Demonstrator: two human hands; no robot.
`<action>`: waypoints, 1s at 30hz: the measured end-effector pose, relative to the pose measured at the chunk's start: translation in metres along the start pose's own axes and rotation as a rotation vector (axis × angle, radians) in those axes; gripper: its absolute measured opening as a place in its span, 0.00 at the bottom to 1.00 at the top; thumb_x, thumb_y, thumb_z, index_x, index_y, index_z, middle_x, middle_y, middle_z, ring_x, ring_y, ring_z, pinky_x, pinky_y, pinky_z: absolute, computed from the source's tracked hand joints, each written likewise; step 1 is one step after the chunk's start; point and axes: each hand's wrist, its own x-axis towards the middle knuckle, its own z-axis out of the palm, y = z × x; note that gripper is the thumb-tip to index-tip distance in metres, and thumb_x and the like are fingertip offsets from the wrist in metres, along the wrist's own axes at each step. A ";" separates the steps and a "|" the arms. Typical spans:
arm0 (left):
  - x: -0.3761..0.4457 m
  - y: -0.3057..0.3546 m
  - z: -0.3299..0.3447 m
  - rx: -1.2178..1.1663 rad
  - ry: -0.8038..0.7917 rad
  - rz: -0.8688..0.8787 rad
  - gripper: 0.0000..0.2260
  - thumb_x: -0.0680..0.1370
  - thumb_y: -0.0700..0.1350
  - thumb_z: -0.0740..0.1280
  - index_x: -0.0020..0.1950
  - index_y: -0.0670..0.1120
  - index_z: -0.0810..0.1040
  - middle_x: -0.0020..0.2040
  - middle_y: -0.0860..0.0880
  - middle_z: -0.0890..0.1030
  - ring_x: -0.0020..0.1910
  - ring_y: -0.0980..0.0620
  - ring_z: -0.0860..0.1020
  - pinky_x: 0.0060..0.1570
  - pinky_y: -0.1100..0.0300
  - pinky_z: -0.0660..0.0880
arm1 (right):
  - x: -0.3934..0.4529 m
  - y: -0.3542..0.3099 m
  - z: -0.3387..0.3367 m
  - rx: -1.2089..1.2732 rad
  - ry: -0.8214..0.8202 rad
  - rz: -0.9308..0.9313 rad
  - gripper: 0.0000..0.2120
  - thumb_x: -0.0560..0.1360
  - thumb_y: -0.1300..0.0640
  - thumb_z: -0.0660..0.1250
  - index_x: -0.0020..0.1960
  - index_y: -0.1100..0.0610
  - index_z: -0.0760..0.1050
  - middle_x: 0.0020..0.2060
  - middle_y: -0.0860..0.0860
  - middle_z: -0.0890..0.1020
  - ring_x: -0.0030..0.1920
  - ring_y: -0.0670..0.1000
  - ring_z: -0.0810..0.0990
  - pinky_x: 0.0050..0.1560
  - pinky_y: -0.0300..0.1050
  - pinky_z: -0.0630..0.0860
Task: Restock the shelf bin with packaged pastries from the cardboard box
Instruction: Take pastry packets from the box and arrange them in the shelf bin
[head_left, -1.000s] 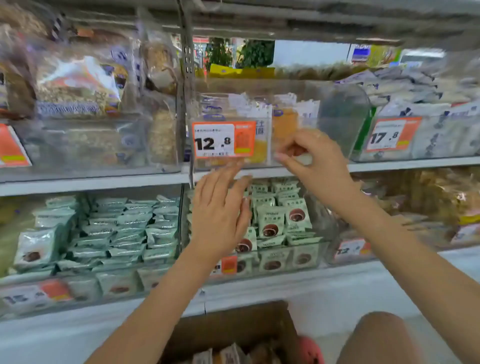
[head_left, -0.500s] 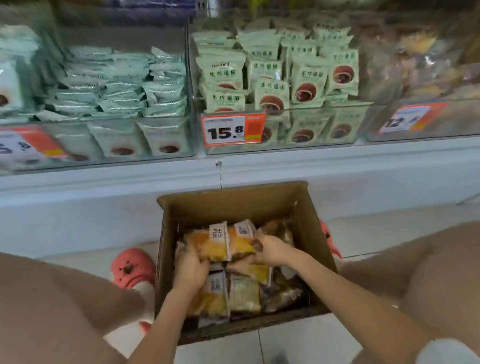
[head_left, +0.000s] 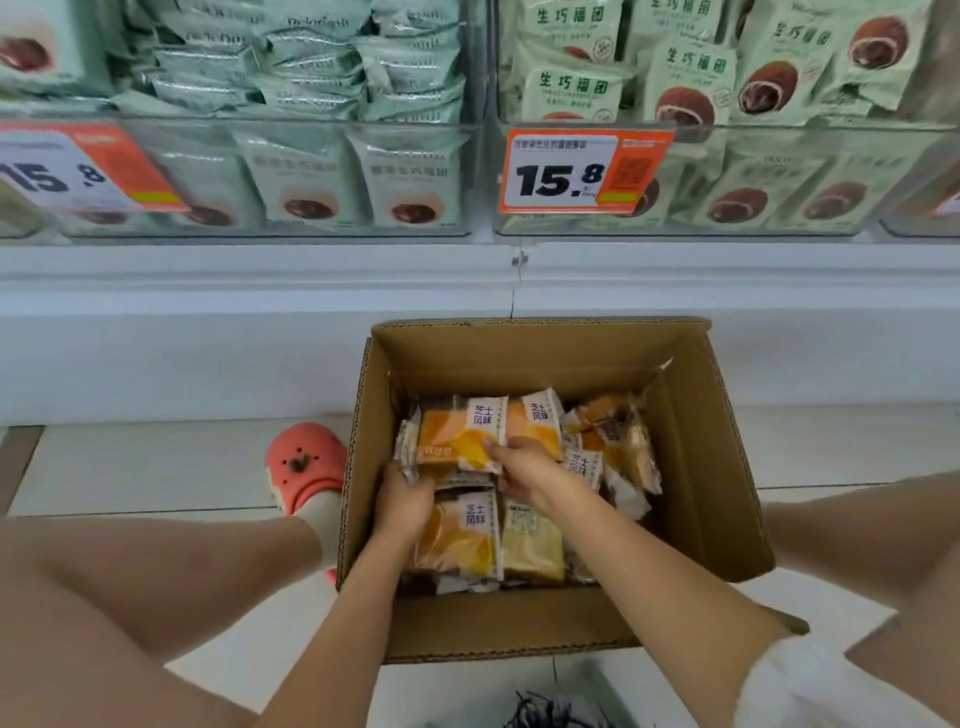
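An open cardboard box (head_left: 530, 358) stands on the floor between my knees, holding several clear-wrapped orange and yellow pastry packs. Both hands are inside it. My left hand (head_left: 404, 501) grips the left edge of a small stack of pastry packs (head_left: 452, 441). Pressed on the same stack's right side, my right hand (head_left: 522, 467) has its fingers curled over the top pack. More packs (head_left: 530, 545) lie flat beneath and to the right. The bin for these pastries is out of view above.
Clear shelf bins (head_left: 311, 124) with green mochi packs and orange 15.8 price tags (head_left: 576, 171) run along the shelf above the box. A white shelf base (head_left: 208, 332) stands behind the box. My pink shoe (head_left: 306, 462) rests left of it.
My view dropped from the upper 12.8 bin down to the box. Both hands came down into the box and closed on a stack of pastry packs.
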 end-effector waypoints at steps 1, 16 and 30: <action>0.002 0.000 0.000 -0.024 0.003 -0.012 0.06 0.79 0.39 0.60 0.55 0.44 0.69 0.45 0.43 0.76 0.39 0.47 0.73 0.43 0.57 0.68 | -0.002 0.000 0.000 -0.004 -0.012 -0.030 0.23 0.78 0.53 0.64 0.69 0.62 0.65 0.47 0.52 0.78 0.38 0.50 0.73 0.36 0.39 0.71; -0.021 0.037 0.010 -0.432 -0.135 0.054 0.20 0.80 0.62 0.50 0.47 0.53 0.77 0.46 0.45 0.83 0.46 0.45 0.82 0.48 0.47 0.80 | -0.079 0.002 -0.065 0.217 -0.152 -0.221 0.14 0.79 0.44 0.59 0.61 0.48 0.71 0.56 0.54 0.80 0.50 0.56 0.84 0.43 0.51 0.82; -0.057 0.057 0.016 -0.197 0.212 0.560 0.27 0.83 0.55 0.48 0.37 0.37 0.72 0.31 0.42 0.73 0.32 0.48 0.70 0.33 0.57 0.65 | -0.092 0.005 -0.076 0.106 0.157 -0.380 0.13 0.81 0.49 0.55 0.45 0.45 0.77 0.50 0.52 0.83 0.52 0.56 0.81 0.55 0.62 0.77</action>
